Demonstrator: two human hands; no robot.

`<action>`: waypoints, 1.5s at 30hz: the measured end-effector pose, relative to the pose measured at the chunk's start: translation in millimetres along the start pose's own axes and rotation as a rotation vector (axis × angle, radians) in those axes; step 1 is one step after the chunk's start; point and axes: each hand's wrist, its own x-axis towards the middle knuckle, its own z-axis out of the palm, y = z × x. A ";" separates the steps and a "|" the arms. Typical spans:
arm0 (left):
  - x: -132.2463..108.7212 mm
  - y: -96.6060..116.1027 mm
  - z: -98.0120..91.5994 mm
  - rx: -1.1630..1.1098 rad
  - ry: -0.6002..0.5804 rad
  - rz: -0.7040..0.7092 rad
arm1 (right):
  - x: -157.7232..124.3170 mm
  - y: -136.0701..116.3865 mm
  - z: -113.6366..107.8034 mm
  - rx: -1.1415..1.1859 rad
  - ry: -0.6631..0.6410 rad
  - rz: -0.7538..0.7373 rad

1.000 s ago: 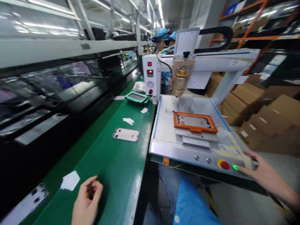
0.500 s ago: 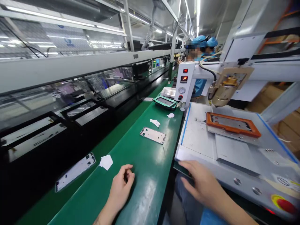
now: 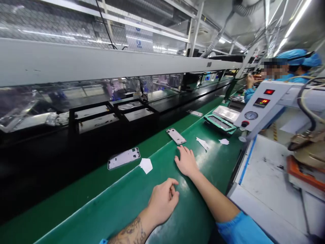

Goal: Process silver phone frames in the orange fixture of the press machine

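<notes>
My right hand (image 3: 186,161) reaches out over the green bench, fingers stretched and thumb apart, holding nothing. Its fingertips are right by the near end of a pale phone frame (image 3: 176,136), which lies across the bench's white edge line, partly over the darker green strip. Whether they touch it I cannot tell. Nearer to me, my left hand (image 3: 164,200) rests low over the bench with its fingers loosely curled in, and nothing shows in them. Farther left on the strip lies another phone frame (image 3: 124,158), with a white paper scrap (image 3: 146,165) beside it.
Two more paper scraps (image 3: 202,144) lie on the bench, one by a green fixture (image 3: 219,124). A white machine (image 3: 261,105) with lit displays stands at right, with an orange fixture (image 3: 307,174). A co-worker in a blue cap (image 3: 294,57) sits beyond. Black trays (image 3: 96,118) line the left.
My right hand has moved from the machine's front edge to the bench. The near phone frame has shifted left from the bench onto its edge line. My view has turned left.
</notes>
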 end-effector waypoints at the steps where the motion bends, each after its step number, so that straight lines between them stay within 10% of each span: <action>1: -0.4 -0.4 0.4 0.002 0.000 0.001 | 11.2 -10.4 5.3 0.021 -0.016 -0.006; 12: 0.9 1.7 2.8 0.090 0.016 0.039 | 35.1 -32.6 17.0 0.120 -0.010 -0.048; 21: -7.4 -4.8 9.1 0.274 -0.159 0.192 | 38.4 -124.0 18.7 0.511 -0.102 -0.192; 45: 15.4 -60.6 31.1 0.361 -0.393 0.186 | 32.1 -109.8 20.3 0.638 -0.142 -0.359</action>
